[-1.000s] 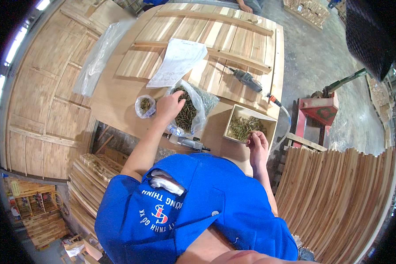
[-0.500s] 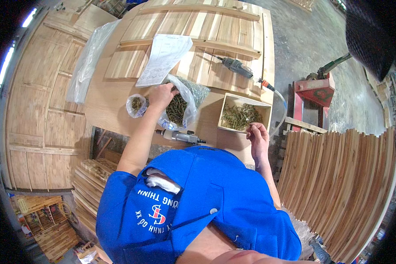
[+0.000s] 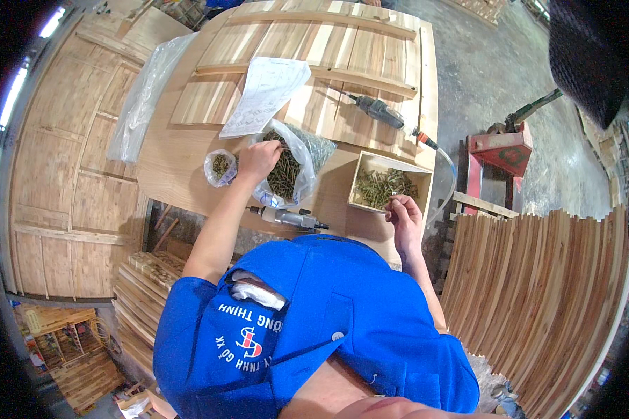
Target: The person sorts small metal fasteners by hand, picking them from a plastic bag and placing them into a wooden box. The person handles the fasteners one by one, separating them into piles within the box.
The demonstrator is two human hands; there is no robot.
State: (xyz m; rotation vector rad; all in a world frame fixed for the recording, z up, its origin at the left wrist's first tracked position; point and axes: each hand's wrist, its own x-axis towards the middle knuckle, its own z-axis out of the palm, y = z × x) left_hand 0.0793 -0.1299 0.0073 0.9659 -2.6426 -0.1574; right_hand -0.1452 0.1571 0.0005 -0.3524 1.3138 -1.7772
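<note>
My left hand (image 3: 260,160) reaches over the left rim of a clear plastic bag (image 3: 305,173), its fingers curled at the dark screws (image 3: 282,173) inside. What those fingertips hold is too small to make out. To the right, my right hand (image 3: 405,215) is at the near right corner of an open wooden box (image 3: 360,200). Its thumb and fingers are pinched together, and I cannot make out what is between them. Bronze-coloured screws (image 3: 379,187) lie heaped in the box. A smaller plastic bag (image 3: 220,168) of small hardware stands left of my left wrist.
A grey air tool (image 3: 290,218) lies at the table's near edge. A power driver (image 3: 379,110) with a hose rests on a slatted wooden panel (image 3: 314,45), beside a paper sheet (image 3: 267,91). Stacked boards (image 3: 531,300) and a red pallet jack (image 3: 500,150) stand at the right.
My right hand has shifted slightly left and its fingers have drawn closer together by the box. The left hand stays at the bag, slightly moved. The whole view has shifted a little.
</note>
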